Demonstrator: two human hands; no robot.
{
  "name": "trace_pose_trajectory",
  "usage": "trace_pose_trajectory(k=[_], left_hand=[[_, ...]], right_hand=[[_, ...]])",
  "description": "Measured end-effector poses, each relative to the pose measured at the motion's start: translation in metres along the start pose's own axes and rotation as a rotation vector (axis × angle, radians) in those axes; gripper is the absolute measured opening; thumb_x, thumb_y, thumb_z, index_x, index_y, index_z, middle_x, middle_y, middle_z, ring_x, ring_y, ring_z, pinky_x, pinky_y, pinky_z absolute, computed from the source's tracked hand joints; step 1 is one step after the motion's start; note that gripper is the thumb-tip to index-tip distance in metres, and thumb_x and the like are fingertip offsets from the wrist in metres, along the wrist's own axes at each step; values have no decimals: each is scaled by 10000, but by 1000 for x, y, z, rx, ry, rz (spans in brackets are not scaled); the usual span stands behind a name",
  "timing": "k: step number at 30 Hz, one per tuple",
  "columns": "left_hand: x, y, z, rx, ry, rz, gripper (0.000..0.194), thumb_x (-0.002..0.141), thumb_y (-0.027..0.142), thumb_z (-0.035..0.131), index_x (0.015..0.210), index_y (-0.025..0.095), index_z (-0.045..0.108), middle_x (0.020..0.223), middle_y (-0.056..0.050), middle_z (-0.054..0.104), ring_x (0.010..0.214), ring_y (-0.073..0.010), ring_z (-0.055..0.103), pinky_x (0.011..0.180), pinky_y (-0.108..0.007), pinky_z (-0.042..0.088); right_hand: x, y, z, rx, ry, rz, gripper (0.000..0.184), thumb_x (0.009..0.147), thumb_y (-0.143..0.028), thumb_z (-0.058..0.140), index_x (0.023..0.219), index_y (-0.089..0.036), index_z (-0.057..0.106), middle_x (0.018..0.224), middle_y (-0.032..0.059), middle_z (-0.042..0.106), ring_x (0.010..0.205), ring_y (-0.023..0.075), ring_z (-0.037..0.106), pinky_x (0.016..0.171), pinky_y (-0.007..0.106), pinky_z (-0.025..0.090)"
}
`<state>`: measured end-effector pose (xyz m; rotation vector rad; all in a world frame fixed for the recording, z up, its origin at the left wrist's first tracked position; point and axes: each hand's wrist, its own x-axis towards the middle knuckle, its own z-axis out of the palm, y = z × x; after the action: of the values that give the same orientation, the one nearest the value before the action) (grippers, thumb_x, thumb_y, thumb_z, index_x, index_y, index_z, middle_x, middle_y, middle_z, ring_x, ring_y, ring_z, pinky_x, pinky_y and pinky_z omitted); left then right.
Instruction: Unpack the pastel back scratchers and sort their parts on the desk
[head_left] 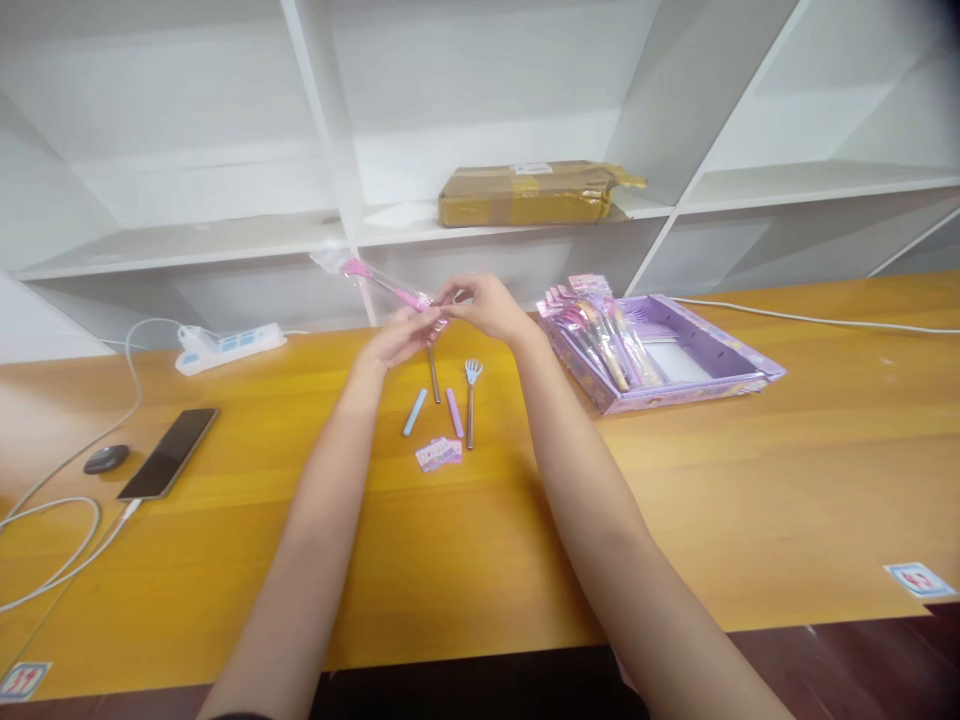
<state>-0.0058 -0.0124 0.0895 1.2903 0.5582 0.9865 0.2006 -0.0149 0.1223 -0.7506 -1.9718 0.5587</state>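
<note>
A pink back scratcher (381, 283) in a clear plastic bag slants up and to the left above the table. My left hand (401, 338) is closed around its handle end. At that same end, the fingers of my right hand (486, 308) pinch the bag. Below my hands lie a metal back scratcher with a pale blue claw (472, 375) and a metal rod (434, 375), whose upper end my left hand hides. A light blue handle tube (415, 412), a purple handle tube (454, 412) and small printed cards (439, 453) lie nearby.
At right, a purple display box (694, 385) holds several bagged back scratchers (604, 335). To the left are a phone (169, 455), a black case (106, 459), a power strip (231, 348) and white cables. A taped cardboard box (529, 195) sits on the white shelf behind.
</note>
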Motion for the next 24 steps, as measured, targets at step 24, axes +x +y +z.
trace_pose_trajectory(k=[24], left_hand=[[-5, 1, -12, 205, -89, 32, 394, 713, 374, 1008, 949, 149, 787, 873, -49, 722, 749, -128, 634, 727, -274, 505]], right_hand=[[-6, 1, -10, 188, 55, 221, 446, 892, -600, 812, 1042, -186, 740, 912, 44, 744, 761, 153, 658, 658, 273, 506]])
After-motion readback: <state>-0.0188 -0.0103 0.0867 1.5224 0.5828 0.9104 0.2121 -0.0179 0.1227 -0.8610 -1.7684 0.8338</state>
